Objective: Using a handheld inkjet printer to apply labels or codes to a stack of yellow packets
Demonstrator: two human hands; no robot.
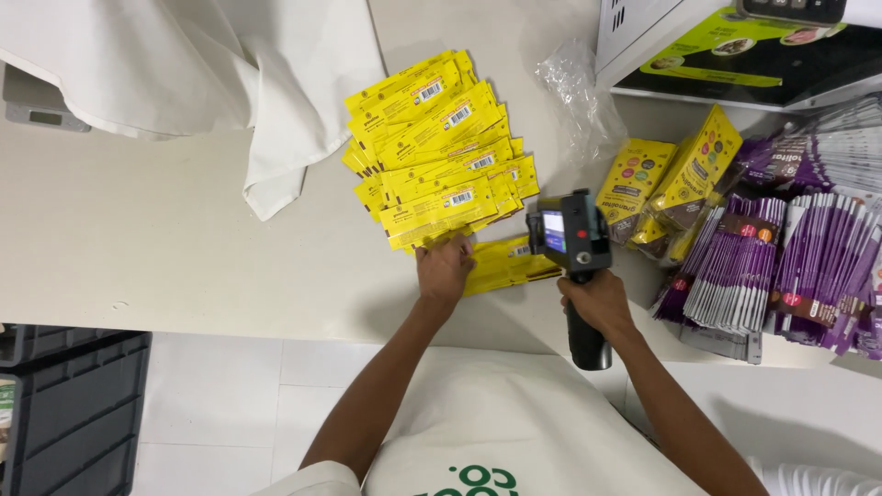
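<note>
My right hand [599,301] grips the handle of a black handheld printer gun [573,241] with a small lit screen, held over a yellow flat packet [511,261] on the white table [165,248]. My left hand [444,268] presses flat on the left part of that yellow packet, its fingers touching the near edge of a fanned stack of yellow packets [441,152]. The gun's head hides the packet's right end.
Purple packet stacks [781,266] fill the table's right side, with yellow pouches [675,179] beside them. A clear plastic bag [579,96] and a box [735,46] sit at the back right. White cloth [184,64] drapes at the back left. A black crate [73,404] stands on the floor.
</note>
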